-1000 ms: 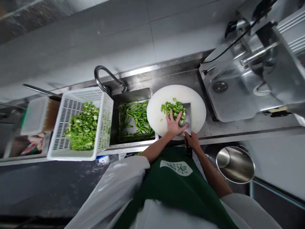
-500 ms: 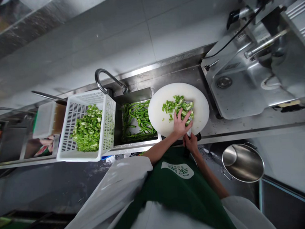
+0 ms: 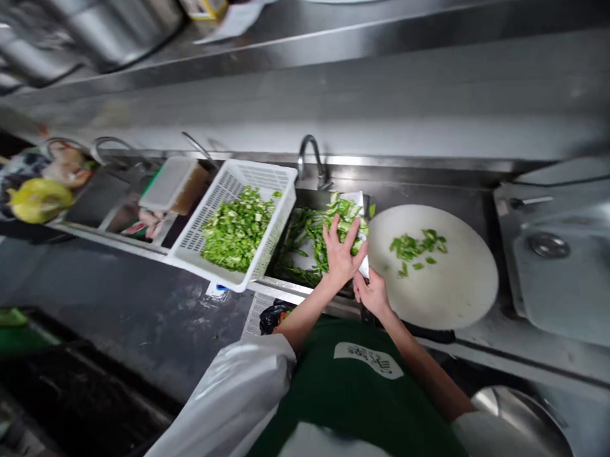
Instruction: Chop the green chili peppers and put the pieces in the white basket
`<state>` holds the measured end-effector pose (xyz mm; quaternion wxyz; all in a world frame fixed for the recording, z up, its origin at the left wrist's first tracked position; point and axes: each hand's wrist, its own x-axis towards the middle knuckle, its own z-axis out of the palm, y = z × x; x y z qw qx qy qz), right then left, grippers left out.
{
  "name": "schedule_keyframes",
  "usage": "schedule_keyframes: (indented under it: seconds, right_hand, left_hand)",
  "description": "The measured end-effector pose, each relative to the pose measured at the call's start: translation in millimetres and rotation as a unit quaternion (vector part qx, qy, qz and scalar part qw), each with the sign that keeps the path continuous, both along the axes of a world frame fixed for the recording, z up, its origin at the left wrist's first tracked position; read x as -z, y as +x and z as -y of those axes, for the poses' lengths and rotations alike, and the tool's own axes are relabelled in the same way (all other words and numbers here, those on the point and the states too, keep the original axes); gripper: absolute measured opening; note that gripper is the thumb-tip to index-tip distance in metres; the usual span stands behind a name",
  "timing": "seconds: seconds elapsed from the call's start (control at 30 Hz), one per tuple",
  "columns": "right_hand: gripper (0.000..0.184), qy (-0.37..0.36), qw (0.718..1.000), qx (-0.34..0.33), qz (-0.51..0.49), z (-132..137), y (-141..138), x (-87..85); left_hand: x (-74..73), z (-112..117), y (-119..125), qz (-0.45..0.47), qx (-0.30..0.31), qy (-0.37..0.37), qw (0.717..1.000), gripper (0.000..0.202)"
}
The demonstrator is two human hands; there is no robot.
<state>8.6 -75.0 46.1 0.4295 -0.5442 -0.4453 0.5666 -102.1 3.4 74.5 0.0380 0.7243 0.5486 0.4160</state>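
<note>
My right hand [image 3: 372,293] is closed on the handle of a cleaver [image 3: 364,263], its broad blade raised over the sink's right edge. Chopped green peppers [image 3: 347,210] are piled on the blade. Over this pile lies my left hand [image 3: 342,257], fingers spread and touching the pieces. Beneath, whole long green peppers [image 3: 305,238] lie in the sink, partly hidden by my left hand. To the right, a round white cutting board [image 3: 437,290] carries a smaller group of cut pepper pieces [image 3: 410,248]. A white perforated basket [image 3: 259,263] left of the sink holds a heap of chopped green peppers [image 3: 238,231].
A faucet [image 3: 312,158] rises behind the sink. Left of the basket is a lidded plastic container [image 3: 171,183]. Another basin [image 3: 577,272] lies at the right, with a metal pot [image 3: 522,421] below the counter. A shelf [image 3: 259,53] runs overhead.
Both hands have moved left from the cutting board to the sink, carrying chopped peppers on the cleaver. Some pieces stay on the board. The camera view has swung left.
</note>
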Motion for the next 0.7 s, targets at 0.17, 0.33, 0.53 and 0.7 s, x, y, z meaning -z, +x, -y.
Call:
schedule_keyframes:
  seconds: [0.17,0.33,0.53,0.7]
  right_hand:
    - [0.035,0.048,0.979,-0.198,-0.006,-74,-140,-37.4]
    - [0.033,0.035,0.970,-0.232,0.068,-125,-243,-66.8]
    - [0.045,0.062,0.988,-0.145,0.000,-86,-143,-32.6]
    - [0.050,-0.042,0.969,0.136,0.200,0,43,-5.8]
  left_hand:
    - [-18.0,-31,-157,0.051,-0.207,0.031,0.977,0.060]
    - [-14.8,-69,-296,0.112,-0.391,-0.110,0.907,0.056]
    - [-4.9,-57,-367,0.122,-0.438,-0.093,0.886,0.040]
    - [31.3,-36,-274,0.141,-0.246,0.040,0.958,0.039]
